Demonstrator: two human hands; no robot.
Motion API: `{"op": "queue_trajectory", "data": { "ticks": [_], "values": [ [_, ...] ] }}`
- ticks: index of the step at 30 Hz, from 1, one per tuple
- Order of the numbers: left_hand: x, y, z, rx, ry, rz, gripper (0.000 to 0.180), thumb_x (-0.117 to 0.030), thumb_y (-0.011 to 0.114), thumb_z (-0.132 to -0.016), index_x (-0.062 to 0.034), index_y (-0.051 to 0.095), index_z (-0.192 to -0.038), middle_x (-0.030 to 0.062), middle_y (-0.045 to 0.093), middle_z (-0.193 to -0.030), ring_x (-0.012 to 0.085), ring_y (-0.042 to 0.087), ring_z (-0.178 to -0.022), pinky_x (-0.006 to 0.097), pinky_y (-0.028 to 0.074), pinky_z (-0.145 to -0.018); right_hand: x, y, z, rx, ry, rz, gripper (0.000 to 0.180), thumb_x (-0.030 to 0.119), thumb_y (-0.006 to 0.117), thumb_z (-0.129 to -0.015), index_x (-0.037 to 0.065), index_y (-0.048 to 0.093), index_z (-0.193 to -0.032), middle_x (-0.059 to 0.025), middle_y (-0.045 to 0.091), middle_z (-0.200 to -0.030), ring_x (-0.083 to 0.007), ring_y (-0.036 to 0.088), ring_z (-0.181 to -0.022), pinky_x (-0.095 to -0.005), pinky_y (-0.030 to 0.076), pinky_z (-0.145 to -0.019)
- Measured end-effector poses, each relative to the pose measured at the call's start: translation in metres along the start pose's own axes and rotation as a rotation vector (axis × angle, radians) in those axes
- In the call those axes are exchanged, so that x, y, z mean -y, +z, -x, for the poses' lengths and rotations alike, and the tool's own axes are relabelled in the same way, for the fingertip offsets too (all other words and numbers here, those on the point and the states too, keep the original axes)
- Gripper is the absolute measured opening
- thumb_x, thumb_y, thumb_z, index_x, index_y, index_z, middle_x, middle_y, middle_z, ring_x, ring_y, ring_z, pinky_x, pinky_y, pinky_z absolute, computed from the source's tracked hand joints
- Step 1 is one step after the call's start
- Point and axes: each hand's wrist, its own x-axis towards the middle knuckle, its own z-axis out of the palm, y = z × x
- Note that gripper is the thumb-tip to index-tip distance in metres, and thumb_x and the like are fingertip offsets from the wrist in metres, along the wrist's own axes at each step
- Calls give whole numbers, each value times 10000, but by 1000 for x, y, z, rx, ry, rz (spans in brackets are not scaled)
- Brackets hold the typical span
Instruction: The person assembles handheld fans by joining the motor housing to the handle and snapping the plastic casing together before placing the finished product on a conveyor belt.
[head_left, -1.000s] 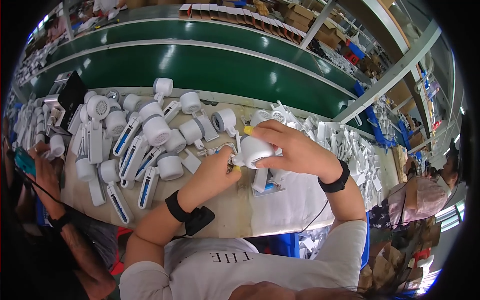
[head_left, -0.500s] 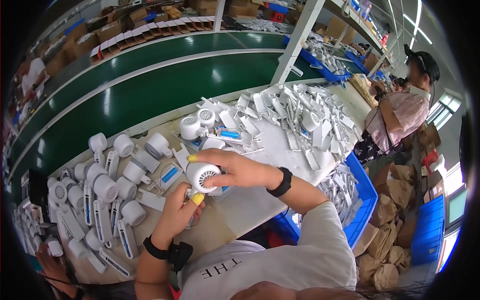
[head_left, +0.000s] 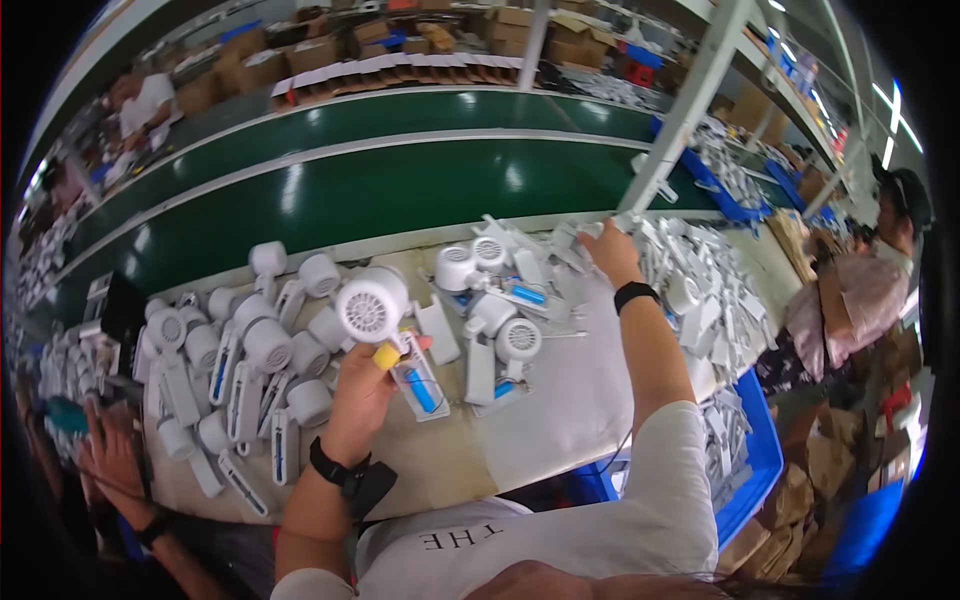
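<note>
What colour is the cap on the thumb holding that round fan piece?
Yellow: the thumb cap on the left hand gripping the white fan head, seen in the head view.

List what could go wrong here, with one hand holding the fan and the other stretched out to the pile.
1. The left hand alone holds the fan up by its handle; it may slip.
2. The right hand reaches far across into the loose white parts; the forearm might knock the fans lying below it.
3. Parts lie close to the table edge above the blue bin and could slide off.
</note>
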Motion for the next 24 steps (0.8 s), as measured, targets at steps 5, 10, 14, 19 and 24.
{"op": "queue_trajectory", "data": {
  "ticks": [5,10,14,19,24],
  "values": [
    [-5,-4,-3,-16,-56,51,260,-165,525,-888,-32,537,-1111,123,607,-1071,117,594,-856,219,463,-632,1,11,-8,-68,-48,-24,645,231,646,-708,61,367,-1265,-197,533,-1139,-359,584,-936,-424,470,-795],
    [-14,-7,3,-104,25,53,277,-178,529,-886,-30,530,-1120,148,592,-1101,162,605,-882,282,510,-678,8,-25,55,-137,-231,-777,499,93,604,-727,34,422,-1189,-78,532,-977,-174,550,-814,-301,487,-729],
    [-7,8,-5,-94,10,123,302,-137,524,-889,-5,510,-1161,118,580,-1130,158,597,-913,278,511,-699,-51,-26,149,138,-61,-1354,347,44,596,-725,44,461,-1045,-40,488,-957,-155,519,-882,-345,510,-742],
    [-2,5,0,-71,4,117,335,-133,493,-898,-17,476,-1211,122,562,-1154,182,578,-982,295,510,-738,-65,-49,202,470,-180,-873,377,62,701,-640,38,497,-957,-47,489,-1124,-182,456,-1062,-282,342,-917],
    [6,12,-5,-107,55,98,357,-117,483,-892,-19,452,-1234,127,533,-1194,193,564,-1021,320,509,-756,-67,-41,214,337,-352,-373,400,110,692,-652,33,500,-995,-117,500,-1161,-269,477,-1082,-329,379,-905]
  ]
}}
